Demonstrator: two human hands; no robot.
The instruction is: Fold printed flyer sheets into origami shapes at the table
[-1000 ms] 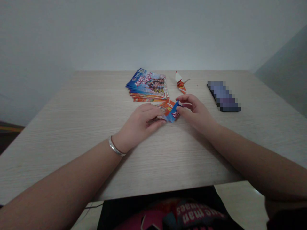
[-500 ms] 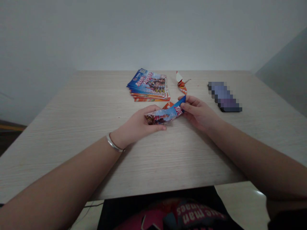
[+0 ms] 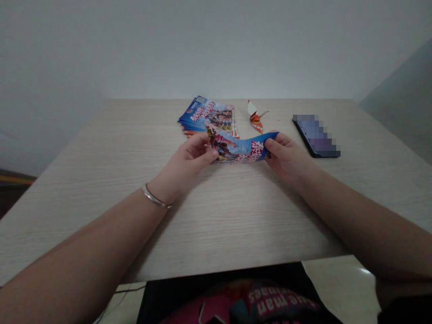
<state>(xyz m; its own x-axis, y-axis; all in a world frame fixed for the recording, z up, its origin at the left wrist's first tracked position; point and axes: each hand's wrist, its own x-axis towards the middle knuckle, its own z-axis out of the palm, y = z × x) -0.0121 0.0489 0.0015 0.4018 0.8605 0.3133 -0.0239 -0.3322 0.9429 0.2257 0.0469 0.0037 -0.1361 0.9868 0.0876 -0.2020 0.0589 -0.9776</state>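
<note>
A blue printed leaflet [image 3: 241, 150] with a town picture and white-and-red lettering is held above the table between both hands, its surface bowed. My left hand [image 3: 194, 157] pinches its left end, thumb in front and fingers behind. At the right end, my right hand [image 3: 285, 153] grips the blue edge between thumb and fingers. Its lower part is turned away, so I cannot tell how it is folded. Just behind the held sheet lies a fanned stack of similar leaflets [image 3: 202, 114], partly covered by it. A folded orange-and-white paper crane [image 3: 255, 120] rests beyond my right hand.
A dark phone [image 3: 315, 137] with a blurred screen lies right of my right hand. The pale wood-grain table [image 3: 216, 216] ends at a wall [image 3: 216, 49] behind. A silver bracelet [image 3: 155, 197] circles my left wrist.
The leaflet has opened out from a narrow strip to a wider face. My left hand has shifted to its upper left end; my right hand has moved slightly right with its edge.
</note>
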